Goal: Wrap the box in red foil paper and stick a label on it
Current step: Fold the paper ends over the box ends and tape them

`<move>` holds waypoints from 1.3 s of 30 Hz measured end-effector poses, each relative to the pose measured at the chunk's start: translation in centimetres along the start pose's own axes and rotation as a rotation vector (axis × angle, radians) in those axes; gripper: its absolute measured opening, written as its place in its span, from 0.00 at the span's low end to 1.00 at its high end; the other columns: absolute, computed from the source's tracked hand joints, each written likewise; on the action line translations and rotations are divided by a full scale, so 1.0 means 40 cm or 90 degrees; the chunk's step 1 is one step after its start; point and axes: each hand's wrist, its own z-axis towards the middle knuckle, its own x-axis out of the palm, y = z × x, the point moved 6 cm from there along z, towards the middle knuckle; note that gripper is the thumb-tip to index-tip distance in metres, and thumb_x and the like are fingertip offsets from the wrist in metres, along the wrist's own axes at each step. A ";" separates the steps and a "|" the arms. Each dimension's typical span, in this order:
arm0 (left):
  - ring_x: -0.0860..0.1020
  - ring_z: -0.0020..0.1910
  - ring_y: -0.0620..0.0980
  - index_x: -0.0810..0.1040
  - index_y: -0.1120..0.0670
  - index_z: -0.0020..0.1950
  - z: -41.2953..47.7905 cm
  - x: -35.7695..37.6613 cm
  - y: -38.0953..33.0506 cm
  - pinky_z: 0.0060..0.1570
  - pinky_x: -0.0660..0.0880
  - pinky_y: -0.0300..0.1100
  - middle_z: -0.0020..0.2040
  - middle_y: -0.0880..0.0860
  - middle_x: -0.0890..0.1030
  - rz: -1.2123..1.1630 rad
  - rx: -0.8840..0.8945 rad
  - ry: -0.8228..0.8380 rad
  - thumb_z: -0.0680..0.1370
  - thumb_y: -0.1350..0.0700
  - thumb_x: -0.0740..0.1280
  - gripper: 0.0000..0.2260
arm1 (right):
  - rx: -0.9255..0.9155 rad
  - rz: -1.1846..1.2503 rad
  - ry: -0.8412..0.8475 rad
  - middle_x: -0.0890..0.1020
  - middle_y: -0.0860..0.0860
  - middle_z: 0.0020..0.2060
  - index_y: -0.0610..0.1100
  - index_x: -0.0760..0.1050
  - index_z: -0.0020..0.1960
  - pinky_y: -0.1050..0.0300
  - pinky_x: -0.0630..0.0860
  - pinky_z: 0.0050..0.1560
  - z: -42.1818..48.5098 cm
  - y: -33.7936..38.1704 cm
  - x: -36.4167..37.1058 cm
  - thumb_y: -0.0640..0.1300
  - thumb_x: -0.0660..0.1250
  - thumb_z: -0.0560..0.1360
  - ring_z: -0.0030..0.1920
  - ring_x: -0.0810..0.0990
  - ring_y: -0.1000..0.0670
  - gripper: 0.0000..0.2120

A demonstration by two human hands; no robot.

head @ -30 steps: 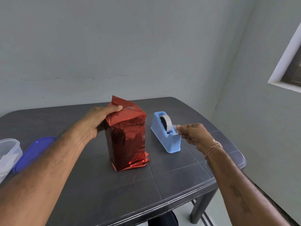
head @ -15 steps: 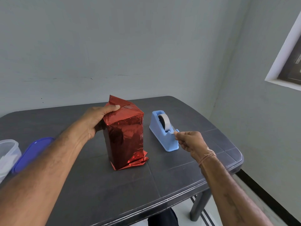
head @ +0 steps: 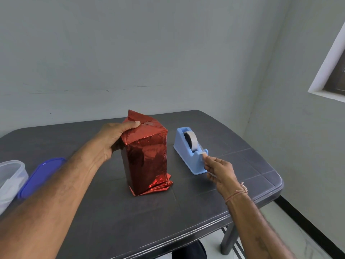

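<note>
A tall box wrapped in red foil paper (head: 147, 157) stands upright in the middle of the dark table (head: 130, 217). Loose foil folds stick out at its base and a flap stands up at its top far corner. My left hand (head: 113, 137) grips the top left edge, thumb pressing the foil down on the top face. To the right sits a light blue tape dispenser (head: 190, 150) with a roll of tape. My right hand (head: 218, 171) pinches a strip of clear tape (head: 202, 157) at the dispenser's cutter end.
A clear plastic container (head: 9, 176) and its blue lid (head: 41, 174) lie at the table's left edge. The table's right and front edges drop to a tiled floor. A grey wall stands behind, and a window frame (head: 328, 71) is at the right.
My right hand has drawn the tape end down and toward me, from the roll to below the cutter. My left hand stays on the box top.
</note>
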 end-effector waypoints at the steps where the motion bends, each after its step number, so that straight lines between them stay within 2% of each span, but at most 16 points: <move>1: 0.82 0.42 0.53 0.82 0.62 0.62 0.000 0.001 0.000 0.45 0.79 0.45 0.49 0.59 0.84 0.003 0.001 0.001 0.55 0.48 0.81 0.37 | -0.008 0.010 0.003 0.82 0.45 0.43 0.42 0.84 0.47 0.54 0.74 0.43 0.000 -0.005 0.002 0.49 0.76 0.76 0.43 0.77 0.49 0.09; 4: 0.81 0.42 0.53 0.82 0.62 0.62 0.000 0.001 -0.002 0.46 0.79 0.45 0.48 0.58 0.84 0.003 0.003 0.000 0.57 0.48 0.80 0.36 | -0.047 0.013 -0.002 0.85 0.45 0.45 0.42 0.84 0.46 0.51 0.74 0.46 0.000 -0.013 0.003 0.49 0.75 0.76 0.46 0.79 0.48 0.09; 8: 0.82 0.42 0.53 0.82 0.61 0.61 0.001 -0.004 -0.004 0.46 0.78 0.45 0.47 0.57 0.84 0.014 0.005 0.003 0.58 0.48 0.80 0.34 | -0.104 -0.015 -0.039 0.86 0.43 0.45 0.41 0.84 0.46 0.54 0.76 0.40 0.020 -0.016 0.004 0.49 0.76 0.75 0.44 0.79 0.48 0.10; 10: 0.82 0.41 0.52 0.82 0.61 0.61 0.000 -0.004 -0.002 0.43 0.79 0.44 0.46 0.57 0.84 0.014 0.005 0.002 0.59 0.48 0.80 0.33 | -0.102 -0.036 -0.071 0.87 0.44 0.45 0.42 0.85 0.45 0.54 0.79 0.41 0.031 -0.036 0.001 0.48 0.77 0.75 0.44 0.81 0.48 0.09; 13: 0.82 0.41 0.52 0.82 0.61 0.61 0.000 -0.001 0.001 0.42 0.79 0.43 0.46 0.57 0.84 0.013 0.007 0.005 0.59 0.48 0.80 0.33 | -0.107 -0.108 -0.145 0.87 0.42 0.43 0.43 0.85 0.42 0.55 0.82 0.45 0.031 -0.069 -0.020 0.45 0.77 0.75 0.37 0.82 0.52 0.06; 15: 0.82 0.42 0.53 0.82 0.61 0.60 -0.002 0.004 0.001 0.44 0.79 0.44 0.47 0.58 0.85 0.017 0.009 0.008 0.58 0.48 0.80 0.34 | -0.100 -0.085 -0.143 0.87 0.42 0.43 0.41 0.85 0.43 0.57 0.81 0.45 0.019 -0.076 -0.034 0.44 0.76 0.76 0.36 0.81 0.52 0.06; 19: 0.82 0.39 0.52 0.83 0.61 0.57 -0.007 0.008 0.005 0.43 0.79 0.43 0.42 0.56 0.85 0.025 0.006 0.002 0.64 0.50 0.81 0.26 | -0.113 -0.012 -0.038 0.82 0.45 0.40 0.36 0.83 0.49 0.57 0.73 0.41 -0.043 -0.054 -0.014 0.46 0.72 0.79 0.40 0.75 0.50 0.12; 23: 0.82 0.30 0.46 0.84 0.61 0.52 -0.017 0.024 0.010 0.31 0.77 0.35 0.34 0.52 0.84 0.039 0.010 -0.005 0.70 0.51 0.80 0.17 | -0.276 -0.037 0.075 0.83 0.48 0.40 0.39 0.83 0.47 0.55 0.71 0.47 -0.148 0.085 0.058 0.46 0.71 0.80 0.44 0.76 0.51 0.10; 27: 0.80 0.26 0.43 0.84 0.59 0.50 -0.028 0.018 0.006 0.27 0.74 0.32 0.32 0.51 0.84 0.043 0.019 -0.014 0.71 0.51 0.79 0.14 | -0.415 -0.101 0.247 0.85 0.50 0.42 0.39 0.83 0.48 0.65 0.75 0.47 -0.252 0.262 0.215 0.44 0.71 0.80 0.43 0.81 0.56 0.08; 30: 0.79 0.24 0.43 0.82 0.56 0.41 -0.034 0.007 -0.003 0.25 0.72 0.32 0.30 0.50 0.84 0.030 0.026 -0.005 0.73 0.54 0.78 0.08 | -0.440 -0.225 0.363 0.88 0.51 0.48 0.45 0.84 0.48 0.62 0.79 0.54 -0.277 0.322 0.346 0.44 0.74 0.78 0.50 0.85 0.54 0.03; 31: 0.80 0.25 0.43 0.82 0.56 0.40 -0.036 0.008 -0.006 0.24 0.72 0.32 0.31 0.50 0.84 0.028 0.028 0.001 0.73 0.54 0.78 0.08 | -0.447 -0.267 0.380 0.88 0.52 0.48 0.46 0.85 0.48 0.60 0.79 0.54 -0.271 0.330 0.375 0.44 0.74 0.78 0.50 0.85 0.53 0.02; 33: 0.81 0.27 0.44 0.83 0.55 0.38 -0.040 0.006 -0.010 0.26 0.73 0.32 0.32 0.51 0.85 0.030 0.029 0.011 0.73 0.54 0.78 0.08 | -0.450 -0.322 0.415 0.88 0.51 0.49 0.44 0.85 0.48 0.64 0.79 0.50 -0.261 0.339 0.418 0.42 0.75 0.77 0.50 0.85 0.50 0.02; 35: 0.82 0.31 0.46 0.85 0.55 0.40 -0.045 0.003 -0.012 0.32 0.76 0.35 0.35 0.52 0.86 0.048 0.022 0.020 0.73 0.51 0.78 0.09 | -0.437 -0.367 0.440 0.88 0.49 0.50 0.41 0.85 0.51 0.63 0.81 0.52 -0.253 0.339 0.441 0.42 0.75 0.77 0.51 0.85 0.48 0.04; 37: 0.82 0.33 0.47 0.85 0.55 0.44 -0.041 -0.003 -0.014 0.38 0.77 0.37 0.36 0.51 0.86 0.066 0.013 0.028 0.72 0.49 0.78 0.10 | -0.419 -0.409 0.462 0.88 0.45 0.51 0.42 0.85 0.51 0.55 0.81 0.59 -0.254 0.335 0.457 0.41 0.74 0.78 0.52 0.85 0.45 0.04; 39: 0.82 0.30 0.44 0.85 0.55 0.44 -0.035 -0.009 -0.017 0.35 0.77 0.36 0.34 0.50 0.85 0.073 0.005 0.035 0.74 0.50 0.76 0.08 | -0.403 -0.429 0.475 0.88 0.44 0.50 0.43 0.85 0.49 0.55 0.81 0.58 -0.254 0.333 0.470 0.40 0.74 0.78 0.48 0.85 0.48 0.02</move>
